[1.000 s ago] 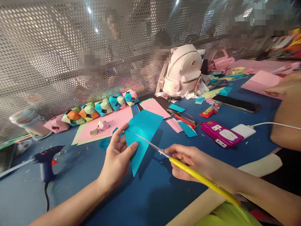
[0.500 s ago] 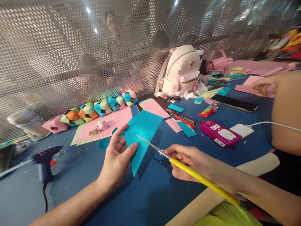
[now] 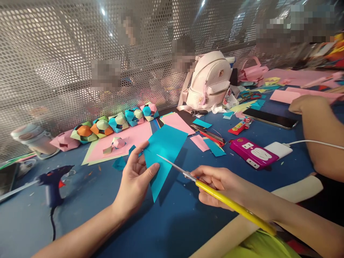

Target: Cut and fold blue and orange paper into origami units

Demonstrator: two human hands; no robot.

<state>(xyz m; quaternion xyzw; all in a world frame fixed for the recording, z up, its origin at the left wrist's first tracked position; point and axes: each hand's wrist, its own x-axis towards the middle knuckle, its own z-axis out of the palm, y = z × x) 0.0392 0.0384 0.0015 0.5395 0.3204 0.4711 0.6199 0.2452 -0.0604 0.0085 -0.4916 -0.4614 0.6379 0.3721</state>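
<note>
A sheet of blue paper (image 3: 169, 147) is pinched at its left edge by my left hand (image 3: 137, 173), thumb in front and fingers behind. My right hand (image 3: 217, 186) grips scissors with yellow handles (image 3: 231, 202). Their metal blades point up and left and lie across the blue sheet, the tip near its middle. Whether the blades are parted I cannot tell. Behind my left hand, small folded blue pieces (image 3: 119, 163) lie on the table, close to a pink sheet (image 3: 131, 138) with a small folded paper piece (image 3: 118, 143) on it.
Folded paper balls (image 3: 102, 125) line the mesh wall. A glue gun (image 3: 52, 184) stands at left, a bottle (image 3: 33, 141) behind it. A backpack (image 3: 209, 84), phone (image 3: 270, 118), purple power bank (image 3: 252, 153) and paper scraps (image 3: 201, 123) lie beyond. Another person's arm (image 3: 319, 132) reaches in at right.
The other person's hand and arm at right have shifted, and the pink paper there lies differently. My hands, the blue paper and the scissors hold nearly the same pose; the view has shifted slightly.
</note>
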